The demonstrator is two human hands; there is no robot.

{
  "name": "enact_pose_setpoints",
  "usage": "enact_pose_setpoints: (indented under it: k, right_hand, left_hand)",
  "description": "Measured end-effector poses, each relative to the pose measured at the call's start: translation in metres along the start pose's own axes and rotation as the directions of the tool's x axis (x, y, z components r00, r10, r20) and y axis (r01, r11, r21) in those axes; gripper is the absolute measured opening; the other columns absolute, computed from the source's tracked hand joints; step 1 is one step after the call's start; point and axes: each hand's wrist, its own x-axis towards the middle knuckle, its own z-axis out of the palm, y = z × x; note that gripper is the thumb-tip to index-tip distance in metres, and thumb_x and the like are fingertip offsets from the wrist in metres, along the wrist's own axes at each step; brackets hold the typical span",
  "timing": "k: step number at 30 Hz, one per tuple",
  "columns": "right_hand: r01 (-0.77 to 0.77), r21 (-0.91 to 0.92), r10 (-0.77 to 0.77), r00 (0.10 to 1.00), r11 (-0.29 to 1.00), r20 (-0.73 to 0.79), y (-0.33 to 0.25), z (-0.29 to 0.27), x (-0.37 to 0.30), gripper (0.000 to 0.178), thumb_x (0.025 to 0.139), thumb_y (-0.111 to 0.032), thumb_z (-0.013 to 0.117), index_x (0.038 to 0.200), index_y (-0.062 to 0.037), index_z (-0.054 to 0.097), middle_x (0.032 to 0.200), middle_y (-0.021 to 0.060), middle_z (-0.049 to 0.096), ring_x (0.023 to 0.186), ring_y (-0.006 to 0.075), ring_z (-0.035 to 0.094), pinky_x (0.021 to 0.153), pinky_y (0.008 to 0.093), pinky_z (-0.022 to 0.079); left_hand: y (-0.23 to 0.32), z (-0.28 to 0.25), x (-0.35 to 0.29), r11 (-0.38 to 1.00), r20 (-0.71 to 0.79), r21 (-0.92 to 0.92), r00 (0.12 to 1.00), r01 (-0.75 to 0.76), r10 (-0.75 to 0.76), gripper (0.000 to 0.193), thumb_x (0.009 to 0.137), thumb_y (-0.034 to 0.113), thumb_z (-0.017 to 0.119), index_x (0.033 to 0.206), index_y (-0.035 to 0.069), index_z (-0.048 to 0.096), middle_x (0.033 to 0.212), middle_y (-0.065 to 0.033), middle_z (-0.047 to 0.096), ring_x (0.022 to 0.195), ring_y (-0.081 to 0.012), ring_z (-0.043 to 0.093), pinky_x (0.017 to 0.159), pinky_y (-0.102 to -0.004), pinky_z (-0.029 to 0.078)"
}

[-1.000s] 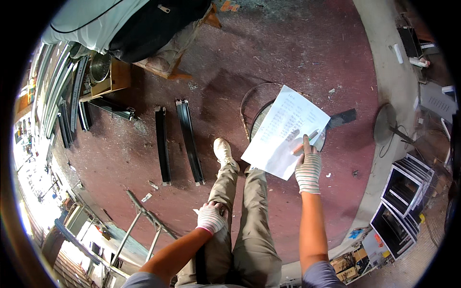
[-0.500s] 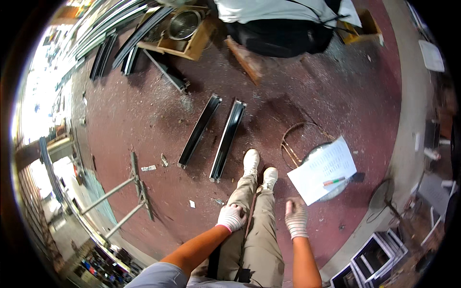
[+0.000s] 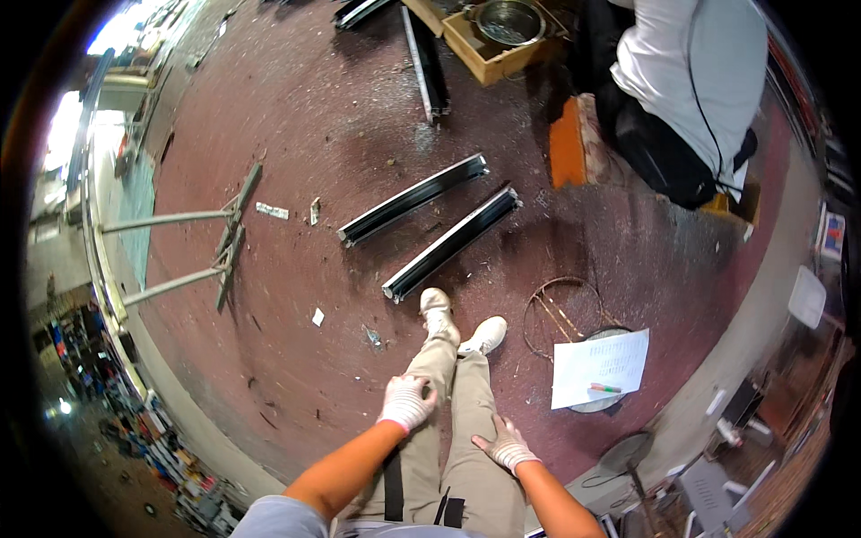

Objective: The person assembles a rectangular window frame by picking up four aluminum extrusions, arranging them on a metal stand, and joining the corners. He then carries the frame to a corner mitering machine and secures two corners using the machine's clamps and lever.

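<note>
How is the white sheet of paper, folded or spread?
Spread: the white sheet lies open, all four corners showing, with a pen resting on its lower part.

A workshop, scuffed red floor [image 3: 296,359] strewn with scraps [image 3: 317,316], dark metal profiles [image 3: 453,244] lying on it, a wooden crate [image 3: 493,70] with a metal bowl [image 3: 509,22], a trestle-like frame [image 3: 170,219], crowded small items [image 3: 152,394] at the edge, a written sheet [image 3: 605,359] on a round stand [image 3: 599,407]

White paper [image 3: 578,369] bears writing [image 3: 619,355]; none legible.
</note>
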Motion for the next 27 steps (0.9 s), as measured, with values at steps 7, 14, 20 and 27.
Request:
enact_pose_setpoints:
  k: [7,14,20,27]
  right_hand:
    - [-0.208,0.069,0.207,0.978,0.976,0.015,-0.017,0.027,0.029,0.099,0.094,-0.067,0.054,0.162,-0.0029,0.021,0.156,0.0334,0.038,0.144,0.0446,0.041,0.120,0.0448,0.034]
    - [-0.241,0.028,0.242,0.963,0.970,-0.116,-0.095,0.003,0.056,0.081,0.100,-0.057,0.048,0.157,-0.0014,0.034,0.152,0.0303,0.045,0.143,0.0408,0.044,0.118,0.0442,0.036]
    - [-0.061,-0.080,0.047,0.986,0.995,-0.159,-0.189,-0.016,0.124,0.062,0.098,-0.045,0.054,0.145,-0.0038,0.053,0.143,0.0237,0.057,0.135,0.0379,0.052,0.113,0.0443,0.041]
    - [0.089,-0.504,-0.254,0.929,0.859,-0.270,-0.322,-0.108,0.341,0.042,0.098,-0.039,0.054,0.129,-0.0121,0.064,0.130,0.0194,0.065,0.122,0.0376,0.061,0.104,0.0530,0.046]
  left_hand:
    - [-0.129,-0.030,-0.043,0.936,-0.180,-0.293,0.950,0.195,-0.255,0.036,0.087,0.033,0.070,0.108,0.004,0.075,0.119,-0.0180,0.070,0.117,-0.0358,0.062,0.106,-0.0442,0.047]
    - [-0.217,-0.028,-0.014,0.926,-0.160,-0.253,0.932,0.279,-0.325,0.034,0.087,0.036,0.069,0.107,0.009,0.076,0.124,-0.0145,0.066,0.126,-0.0326,0.055,0.111,-0.0433,0.041]
    - [-0.326,-0.104,0.032,0.924,-0.084,-0.303,0.959,0.235,-0.271,0.034,0.091,0.035,0.066,0.110,0.009,0.076,0.106,-0.0192,0.072,0.103,-0.0355,0.068,0.094,-0.0444,0.054]
    - [-0.408,-0.083,0.028,0.580,0.080,-0.722,0.879,0.376,-0.471,0.031,0.097,0.024,0.065,0.117,0.001,0.070,0.114,-0.0221,0.070,0.107,-0.0360,0.067,0.097,-0.0411,0.052]
